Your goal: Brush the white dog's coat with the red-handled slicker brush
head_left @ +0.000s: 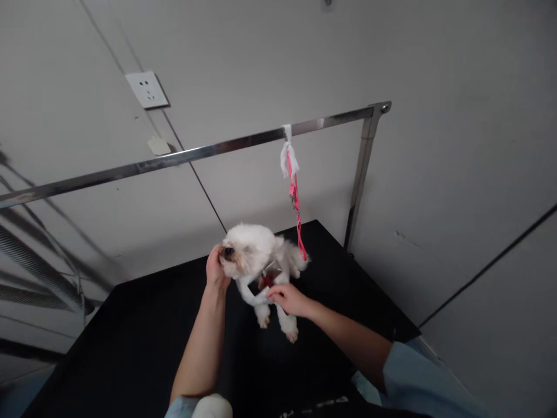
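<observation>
A fluffy white dog [255, 244] is on a black table [152, 337], its head turned to the left. My left hand [216, 268] is closed around the side of its muzzle, with the fingers partly hidden behind the face. Against the dog's chest, my right hand [288, 297] pinches a slicker brush [268, 280] with a red part and a metal-edged head. The brush is small in view, and its bristles cannot be made out.
A metal bar [209, 152] runs above the table and joins a post [361, 174] at the right. From it hangs a pink leash loop [300, 238], close to the dog's back. Ribbed hoses [39, 261] are at the left; a wall socket [147, 90] is behind.
</observation>
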Motion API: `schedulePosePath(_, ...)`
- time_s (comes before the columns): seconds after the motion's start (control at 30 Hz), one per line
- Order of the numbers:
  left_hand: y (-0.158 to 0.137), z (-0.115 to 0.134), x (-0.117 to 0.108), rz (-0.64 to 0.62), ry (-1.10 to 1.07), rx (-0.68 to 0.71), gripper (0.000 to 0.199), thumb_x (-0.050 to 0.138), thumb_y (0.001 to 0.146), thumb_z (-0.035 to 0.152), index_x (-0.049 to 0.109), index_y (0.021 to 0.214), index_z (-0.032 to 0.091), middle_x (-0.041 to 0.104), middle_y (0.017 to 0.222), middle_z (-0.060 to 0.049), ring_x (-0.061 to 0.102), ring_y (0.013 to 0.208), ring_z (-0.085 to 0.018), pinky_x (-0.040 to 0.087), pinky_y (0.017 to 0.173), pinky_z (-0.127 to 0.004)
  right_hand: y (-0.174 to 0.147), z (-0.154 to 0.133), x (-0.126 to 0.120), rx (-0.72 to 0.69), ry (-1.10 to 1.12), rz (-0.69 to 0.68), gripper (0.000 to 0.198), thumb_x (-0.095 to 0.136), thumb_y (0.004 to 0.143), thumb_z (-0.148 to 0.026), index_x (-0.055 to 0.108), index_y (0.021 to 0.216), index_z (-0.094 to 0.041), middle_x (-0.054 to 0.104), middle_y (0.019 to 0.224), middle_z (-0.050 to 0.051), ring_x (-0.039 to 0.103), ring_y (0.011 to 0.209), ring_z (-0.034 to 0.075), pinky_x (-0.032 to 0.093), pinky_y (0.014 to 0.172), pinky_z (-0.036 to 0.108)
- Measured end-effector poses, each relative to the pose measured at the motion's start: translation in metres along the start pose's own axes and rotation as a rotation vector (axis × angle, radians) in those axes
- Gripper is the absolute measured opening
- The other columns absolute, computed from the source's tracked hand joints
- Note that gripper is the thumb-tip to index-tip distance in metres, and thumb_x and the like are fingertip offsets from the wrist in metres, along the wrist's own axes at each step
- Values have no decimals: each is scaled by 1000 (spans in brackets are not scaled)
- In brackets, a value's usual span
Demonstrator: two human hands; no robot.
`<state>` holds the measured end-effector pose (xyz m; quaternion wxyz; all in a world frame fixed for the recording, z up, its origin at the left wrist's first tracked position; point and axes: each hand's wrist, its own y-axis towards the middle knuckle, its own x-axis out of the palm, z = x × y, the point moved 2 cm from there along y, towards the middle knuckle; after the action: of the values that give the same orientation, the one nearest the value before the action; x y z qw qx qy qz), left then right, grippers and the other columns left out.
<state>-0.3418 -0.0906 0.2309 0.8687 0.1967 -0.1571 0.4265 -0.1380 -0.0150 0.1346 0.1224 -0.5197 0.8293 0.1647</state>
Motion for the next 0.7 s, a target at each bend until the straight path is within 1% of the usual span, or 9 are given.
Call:
schedulePosePath(0.13, -18, 21, -9, 85, -74, 126, 13, 63, 70, 31, 62, 64, 19, 70, 72, 0, 66, 79, -14, 51, 82, -26, -37, 18, 33, 194, -35, -174, 26, 53, 83, -11, 75, 95, -17, 67, 69, 0, 53, 51, 8, 39, 49, 17)
schedulePosePath(0.2, -29, 33, -11, 87, -9, 200, 12, 62, 71, 29, 64, 65, 18, 71, 76, -1, 67, 82, -15, 51, 83, -27, -43, 4, 37, 163, -34, -239, 25, 53, 85, -15, 74, 98, -19, 68, 71, 0, 53, 49, 8, 40, 49, 18)
schedulePosePath(0.33, -49, 58, -20, 139, 102, 336, 16, 56, 74, 27, 66, 69, 16, 71, 77, -2, 66, 78, -15, 53, 78, -28, -32, -32, 26, -92, -110, -56, 28, 50, 88, -17, 72, 105, -21, 72, 90, 3, 65, 73, 12, 49, 70, 23)
schedulePosePath(0.4, -62, 70, -27, 171, 108, 381, 16, 55, 75, 26, 66, 68, 16, 70, 74, -2, 65, 75, -14, 53, 77, -27, -40, -30, 31, -73, -218, -21, 29, 50, 87, -15, 74, 101, -21, 73, 92, 3, 66, 82, 14, 48, 76, 24)
schedulePosePath(0.47, -79, 80, -34, 179, 129, 407, 17, 55, 76, 25, 67, 67, 17, 70, 73, -2, 65, 75, -14, 53, 75, -28, -62, -17, 46, 58, -286, -151, 29, 50, 85, -12, 75, 95, -20, 73, 82, 2, 66, 72, 13, 48, 70, 23)
schedulePosePath(0.53, -96, 87, -36, 129, 173, 419, 20, 55, 78, 28, 67, 66, 17, 71, 74, -3, 65, 75, -16, 53, 75, -29, -84, -10, 63, 147, -270, -321, 28, 50, 84, -12, 76, 93, -21, 71, 73, 0, 62, 60, 11, 47, 62, 21)
schedulePosePath(0.57, -103, 90, -36, 81, 198, 422, 22, 56, 80, 30, 68, 67, 17, 71, 75, -4, 66, 76, -17, 53, 76, -31, -91, -12, 68, 127, -232, -357, 28, 51, 84, -13, 75, 94, -21, 71, 72, -1, 61, 57, 10, 47, 60, 21)
schedulePosePath(0.63, -114, 93, -32, -48, 257, 423, 24, 57, 82, 33, 71, 70, 18, 72, 77, -5, 67, 80, -19, 52, 85, -35, -92, -25, 74, -24, -125, -276, 27, 52, 85, -17, 74, 99, -23, 72, 80, 1, 63, 65, 11, 48, 66, 22)
schedulePosePath(0.7, -116, 95, -25, -196, 320, 401, 25, 60, 82, 36, 73, 72, 18, 73, 79, -7, 67, 87, -22, 46, 97, -39, -85, -37, 78, -172, -26, -83, 25, 52, 86, -19, 74, 98, -21, 72, 89, 3, 65, 79, 13, 49, 76, 25)
